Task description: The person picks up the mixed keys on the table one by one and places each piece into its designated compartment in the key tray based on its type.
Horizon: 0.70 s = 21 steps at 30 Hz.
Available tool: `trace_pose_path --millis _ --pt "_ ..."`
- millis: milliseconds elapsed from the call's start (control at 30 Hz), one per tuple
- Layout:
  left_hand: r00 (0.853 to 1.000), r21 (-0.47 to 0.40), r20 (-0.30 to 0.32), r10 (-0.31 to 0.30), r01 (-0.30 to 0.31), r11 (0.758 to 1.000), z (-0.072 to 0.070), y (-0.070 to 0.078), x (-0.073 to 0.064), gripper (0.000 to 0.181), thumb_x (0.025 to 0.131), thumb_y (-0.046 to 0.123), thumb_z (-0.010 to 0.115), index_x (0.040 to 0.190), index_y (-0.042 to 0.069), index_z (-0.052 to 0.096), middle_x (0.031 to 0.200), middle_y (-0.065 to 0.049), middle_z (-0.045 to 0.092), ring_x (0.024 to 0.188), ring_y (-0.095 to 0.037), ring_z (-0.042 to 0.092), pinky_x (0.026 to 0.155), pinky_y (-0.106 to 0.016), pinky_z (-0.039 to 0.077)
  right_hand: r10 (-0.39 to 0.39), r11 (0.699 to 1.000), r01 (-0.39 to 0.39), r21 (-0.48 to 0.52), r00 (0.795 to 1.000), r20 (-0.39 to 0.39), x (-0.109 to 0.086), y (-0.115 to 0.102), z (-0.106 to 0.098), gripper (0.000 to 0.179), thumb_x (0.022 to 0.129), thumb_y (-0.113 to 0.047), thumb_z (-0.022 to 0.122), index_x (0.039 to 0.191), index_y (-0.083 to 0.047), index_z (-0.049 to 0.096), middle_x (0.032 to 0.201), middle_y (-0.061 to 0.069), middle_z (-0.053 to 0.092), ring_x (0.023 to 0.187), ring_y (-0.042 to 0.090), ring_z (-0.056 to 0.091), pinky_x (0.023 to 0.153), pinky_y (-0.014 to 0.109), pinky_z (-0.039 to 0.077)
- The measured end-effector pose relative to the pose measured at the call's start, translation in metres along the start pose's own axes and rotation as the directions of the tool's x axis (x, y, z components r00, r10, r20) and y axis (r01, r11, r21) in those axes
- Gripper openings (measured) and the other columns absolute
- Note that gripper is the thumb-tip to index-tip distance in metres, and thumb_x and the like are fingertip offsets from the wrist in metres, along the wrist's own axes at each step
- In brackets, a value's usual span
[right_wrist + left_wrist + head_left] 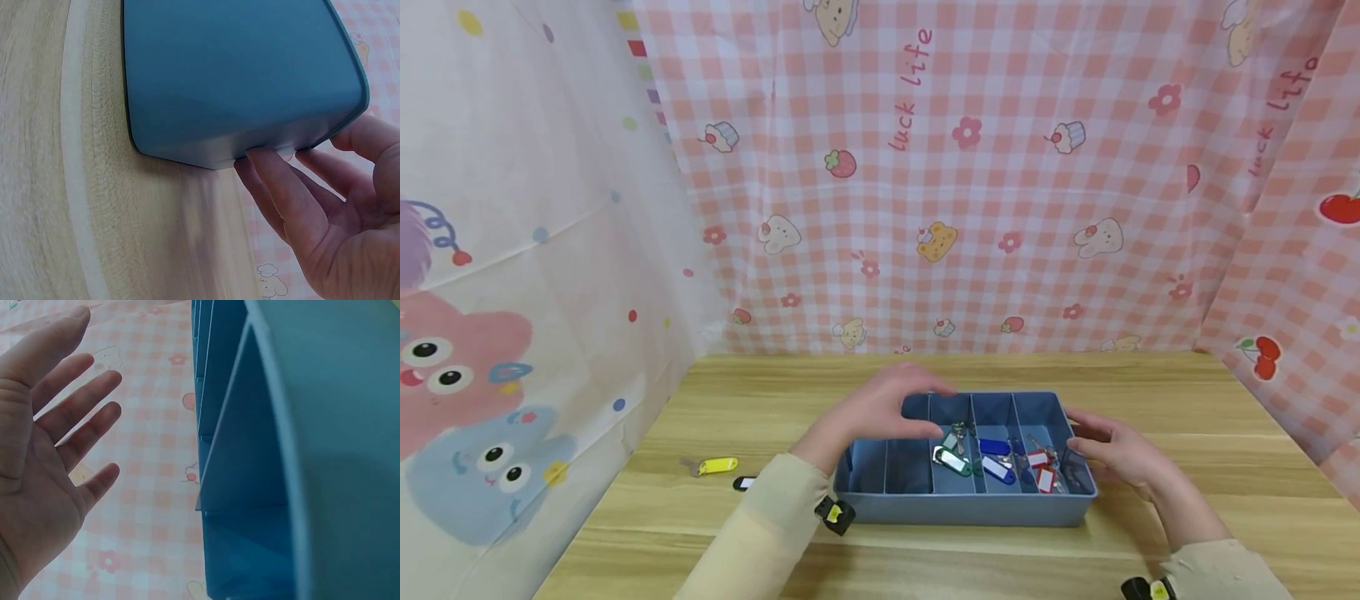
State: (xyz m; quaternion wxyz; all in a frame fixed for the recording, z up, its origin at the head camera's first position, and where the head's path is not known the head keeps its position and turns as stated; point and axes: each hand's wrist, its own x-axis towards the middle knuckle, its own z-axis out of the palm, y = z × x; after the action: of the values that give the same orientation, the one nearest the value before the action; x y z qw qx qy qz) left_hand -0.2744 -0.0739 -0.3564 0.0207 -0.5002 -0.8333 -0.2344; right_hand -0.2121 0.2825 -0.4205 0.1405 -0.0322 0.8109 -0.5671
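Observation:
A blue-grey divided box (970, 510) stands on the table, with several compartments in a row. Above its left half hovers my left hand (880, 408), thumb and fingers spread apart; in the left wrist view that palm (44, 469) holds nothing. My right hand (1123, 454) rests against the box's right end, fingers fairly straight along the end wall (237, 69) and thumb at the rim. Inside lie keys with green tags (953, 462), blue tags (997, 469) and red tags (1046, 480), each colour in its own compartment. Bare floor shows in the two left compartments.
Left of the box, a key with a yellow tag (718, 466) lies on the wooden table (647, 533). Close by is a black tag (743, 483), partly covered by my left sleeve (760, 517). A pink checked cloth (970, 192) hangs behind the table.

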Motion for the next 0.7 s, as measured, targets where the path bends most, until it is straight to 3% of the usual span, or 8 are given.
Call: trace_pose_path --millis 333,700 --pt "0.995 -0.012 -0.102 0.003 -0.004 1.000 0.000 -0.002 -0.021 0.058 0.085 0.030 0.079 0.136 0.009 0.058 0.134 -0.003 0.060 0.125 -0.020 0.052 0.107 -0.041 0.039 0.003 1.000 -0.003 -0.006 1.000 -0.004 0.001 0.002 -0.001 0.064 0.100 -0.011 0.058 0.152 0.006 0.024 0.146 0.039 0.033 0.122 0.044 0.050 0.091 0.055 0.050" --pt "0.977 -0.042 -0.204 -0.060 0.053 0.998 0.000 -0.001 -0.047 0.062 0.083 0.029 0.080 0.138 0.012 0.057 0.137 -0.006 0.058 0.129 -0.026 0.049 0.107 -0.050 0.037 -0.004 1.000 0.004 0.001 1.000 -0.003 0.000 0.000 0.000 0.064 0.099 -0.010 0.058 0.151 0.007 0.024 0.145 0.039 0.033 0.121 0.044 0.051 0.091 0.054 0.050"
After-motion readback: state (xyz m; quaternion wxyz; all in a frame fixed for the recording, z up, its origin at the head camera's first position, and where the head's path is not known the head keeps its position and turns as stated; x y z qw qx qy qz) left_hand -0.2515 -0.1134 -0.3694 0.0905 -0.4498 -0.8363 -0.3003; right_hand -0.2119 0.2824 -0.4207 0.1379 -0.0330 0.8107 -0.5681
